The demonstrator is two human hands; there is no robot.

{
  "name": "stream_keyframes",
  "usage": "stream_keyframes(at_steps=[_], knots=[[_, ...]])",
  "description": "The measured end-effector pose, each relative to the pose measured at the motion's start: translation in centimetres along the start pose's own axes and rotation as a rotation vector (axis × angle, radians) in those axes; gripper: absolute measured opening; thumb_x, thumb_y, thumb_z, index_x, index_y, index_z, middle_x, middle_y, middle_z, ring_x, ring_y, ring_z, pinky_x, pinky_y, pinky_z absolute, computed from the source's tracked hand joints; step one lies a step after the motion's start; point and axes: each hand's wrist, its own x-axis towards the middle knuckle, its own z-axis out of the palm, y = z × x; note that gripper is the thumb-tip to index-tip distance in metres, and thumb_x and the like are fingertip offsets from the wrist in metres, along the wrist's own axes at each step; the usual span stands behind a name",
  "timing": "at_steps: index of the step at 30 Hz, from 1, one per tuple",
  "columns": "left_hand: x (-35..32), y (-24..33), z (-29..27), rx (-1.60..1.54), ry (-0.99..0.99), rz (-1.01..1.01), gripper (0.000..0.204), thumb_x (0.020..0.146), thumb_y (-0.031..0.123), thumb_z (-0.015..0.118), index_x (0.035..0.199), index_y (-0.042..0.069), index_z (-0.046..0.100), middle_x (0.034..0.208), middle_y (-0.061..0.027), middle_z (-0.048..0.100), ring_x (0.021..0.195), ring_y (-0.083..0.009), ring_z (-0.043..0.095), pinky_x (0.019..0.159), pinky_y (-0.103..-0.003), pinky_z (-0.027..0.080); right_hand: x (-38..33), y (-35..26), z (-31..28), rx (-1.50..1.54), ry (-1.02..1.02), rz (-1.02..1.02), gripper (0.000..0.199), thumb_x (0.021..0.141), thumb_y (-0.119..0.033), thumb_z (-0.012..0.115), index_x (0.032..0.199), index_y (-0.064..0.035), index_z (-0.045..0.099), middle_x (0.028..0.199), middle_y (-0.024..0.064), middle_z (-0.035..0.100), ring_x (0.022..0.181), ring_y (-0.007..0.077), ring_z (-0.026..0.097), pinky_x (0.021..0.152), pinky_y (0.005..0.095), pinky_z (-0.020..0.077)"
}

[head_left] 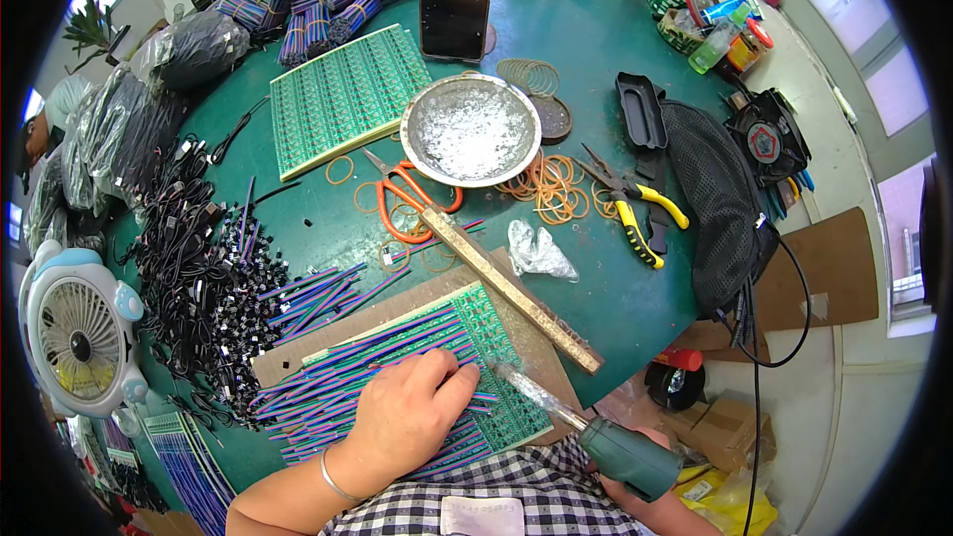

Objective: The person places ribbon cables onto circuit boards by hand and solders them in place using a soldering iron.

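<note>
A sheet of green circuit boards (508, 389) lies close in front of me, with many blue and pink-purple wires (323, 407) laid across its left part. My left hand (412, 412) rests over these wires, its thumb and fingers pinched on a wire at the board; the fingertips partly hide it. From the right, my right hand (617, 489) grips a soldering iron (635, 455) by its thick dark-green handle, which covers most of the fingers. The iron's metal tip points left, close to my left fingertips and just above the sheet.
A wooden strip (511, 288) lies slanted beyond the sheet, near a metal bowl (472, 129) of whitish flakes. Around them are orange scissors (397, 201), rubber bands (551, 189) and yellow-handled pliers (635, 218). Heaped black cables (199, 268) and a small fan (81, 331) are left; an upright phone (457, 0) stands behind.
</note>
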Motion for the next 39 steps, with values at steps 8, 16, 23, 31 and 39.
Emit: stream_keyframes(at_steps=[8, 16, 23, 31, 39], knots=[[-0.1, 0.0, -0.1, 0.012, 0.003, -0.004, 0.022, 0.073, 0.011, 0.060, 0.094, 0.009, 0.062, 0.081, -0.0044, 0.053, 0.068, -0.0188, 0.059, 0.053, -0.030, 0.048, 1.3, -0.6, -0.4, -0.129, -0.015, -0.190, 0.010, 0.074, -0.012, 0.061, 0.081, -0.0062, 0.065, 0.068, 0.0033, 0.065, 0.061, 0.0195, 0.062, 0.058, 0.0322, 0.0462], [0.1, 0.2, 0.2, -0.011, 0.023, -0.014, 0.025, 0.065, 0.005, 0.064, 0.090, 0.008, 0.065, 0.079, -0.0044, 0.055, 0.066, -0.0202, 0.058, 0.053, -0.032, 0.048, 0.1, -0.5, -0.3, -0.075, -0.019, -0.037, 0.009, 0.074, -0.013, 0.061, 0.080, -0.0068, 0.065, 0.069, 0.0028, 0.066, 0.064, 0.0208, 0.062, 0.064, 0.0328, 0.0469], [0.1, 0.3, 0.2, -0.004, 0.027, -0.012, 0.024, 0.065, 0.005, 0.064, 0.089, 0.008, 0.065, 0.079, -0.0043, 0.055, 0.065, -0.0199, 0.058, 0.052, -0.032, 0.047, 1.0, -0.9, -0.4, -0.131, -0.001, -0.155, 0.011, 0.072, -0.013, 0.063, 0.082, -0.0073, 0.066, 0.069, 0.0018, 0.066, 0.066, 0.0213, 0.061, 0.064, 0.0339, 0.0460], [0.0, 0.3, 0.0, -0.007, 0.039, -0.013, 0.022, 0.066, 0.004, 0.063, 0.088, 0.007, 0.065, 0.079, -0.0048, 0.055, 0.065, -0.0205, 0.058, 0.053, -0.032, 0.048, -0.4, -0.6, -0.5, -0.254, -0.021, -0.013, 0.022, 0.078, -0.022, 0.060, 0.093, -0.0066, 0.064, 0.071, 0.0019, 0.065, 0.074, 0.0198, 0.061, 0.079, 0.0338, 0.0424], [-0.1, 0.3, 0.2, -0.034, 0.033, 0.009, 0.026, 0.068, 0.003, 0.061, 0.093, 0.006, 0.064, 0.079, -0.0070, 0.055, 0.065, -0.0235, 0.058, 0.055, -0.033, 0.049, 0.1, -0.5, -0.8, 0.199, -0.026, 0.176, 0.037, 0.086, -0.033, 0.055, 0.108, -0.0022, 0.056, 0.074, 0.0023, 0.065, 0.076, 0.0143, 0.060, 0.086, 0.0309, 0.0396]])
